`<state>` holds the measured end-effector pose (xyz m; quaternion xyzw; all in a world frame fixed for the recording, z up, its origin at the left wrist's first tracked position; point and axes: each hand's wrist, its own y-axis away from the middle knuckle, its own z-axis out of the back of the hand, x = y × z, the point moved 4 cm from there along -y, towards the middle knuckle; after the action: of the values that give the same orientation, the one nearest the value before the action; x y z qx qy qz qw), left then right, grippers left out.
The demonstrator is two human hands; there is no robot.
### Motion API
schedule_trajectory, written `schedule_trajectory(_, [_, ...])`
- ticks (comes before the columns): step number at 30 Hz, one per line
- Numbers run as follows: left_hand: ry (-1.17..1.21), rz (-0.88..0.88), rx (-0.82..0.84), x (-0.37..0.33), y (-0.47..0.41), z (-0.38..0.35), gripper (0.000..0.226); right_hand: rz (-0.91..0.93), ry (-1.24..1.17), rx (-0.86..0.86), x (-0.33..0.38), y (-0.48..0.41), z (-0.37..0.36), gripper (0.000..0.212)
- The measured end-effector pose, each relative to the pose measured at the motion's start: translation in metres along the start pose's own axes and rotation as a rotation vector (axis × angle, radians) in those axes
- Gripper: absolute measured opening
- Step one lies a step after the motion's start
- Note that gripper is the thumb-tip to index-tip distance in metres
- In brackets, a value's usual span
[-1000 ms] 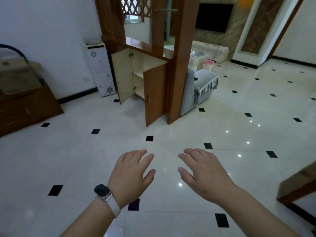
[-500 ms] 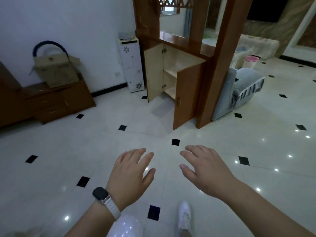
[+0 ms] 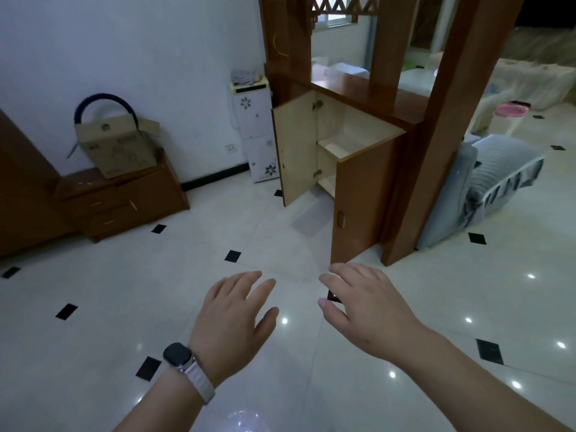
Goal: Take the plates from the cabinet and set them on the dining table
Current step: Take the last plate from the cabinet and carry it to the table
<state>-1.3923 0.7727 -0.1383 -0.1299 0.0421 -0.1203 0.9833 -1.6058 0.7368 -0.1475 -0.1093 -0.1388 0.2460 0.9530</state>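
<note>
Two bare hands hover near, above the tiled floor (image 3: 93, 338). The left grip (image 3: 230, 319), with a watch (image 3: 177, 353) on its wrist, and the right grip (image 3: 367, 310) are both released, fingers spread, holding nothing. Far ahead the wooden cabinet (image 3: 355, 194) stands open, its shelf (image 3: 335, 145) partly hidden; plates cannot be made out.

pretty dim room, daylight from the window (image 3: 338, 18) up top, ceiling lights glaring as dots on the glossy floor (image 3: 93, 353), wide-angle bending at edges
</note>
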Motion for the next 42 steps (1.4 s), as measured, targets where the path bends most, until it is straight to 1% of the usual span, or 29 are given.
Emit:
schedule_trajectory(3, [0.008,-0.036,-0.01,-0.008,-0.036,-0.01,0.045,0.028,0.019,0.043,-0.028,-0.023,-0.01,0.039])
schedule_trajectory(6, [0.005,-0.025,-0.005,-0.006,-0.06,-0.016,0.045,0.032,0.016,0.068,-0.045,-0.043,-0.018,0.04])
schedule_trajectory(12, [-0.003,-0.006,0.009,0.017,-0.11,-0.035,0.045,0.011,0.008,0.08,-0.076,-0.096,-0.028,0.043])
schedule_trajectory(18, [0.013,-0.017,0.035,0.046,-0.171,-0.063,0.045,-0.034,0.027,0.089,-0.104,-0.153,-0.043,0.042])
schedule_trajectory(22, [0.051,-0.025,0.031,0.078,-0.223,-0.088,0.045,-0.094,0.058,0.121,-0.123,-0.203,-0.059,0.042])
schedule_trajectory(27, [0.087,-0.044,0.028,0.135,-0.295,-0.103,0.046,-0.147,0.104,0.166,-0.134,-0.282,-0.074,0.043])
schedule_trajectory(32, [0.101,-0.026,0.019,0.212,-0.358,-0.114,0.046,-0.155,0.12,0.227,-0.136,-0.377,-0.086,0.058])
schedule_trajectory(35, [0.092,-0.031,0.018,0.248,-0.391,-0.124,0.046,-0.142,0.119,0.184,-0.129,-0.427,-0.095,0.058])
schedule_trajectory(38, [0.107,-0.059,0.017,0.267,-0.422,-0.132,0.045,-0.151,0.118,0.199,-0.124,-0.461,-0.106,0.055])
schedule_trajectory(42, [0.123,-0.108,0.001,0.278,-0.459,-0.137,0.044,-0.157,0.121,0.221,-0.135,-0.492,-0.118,0.06])
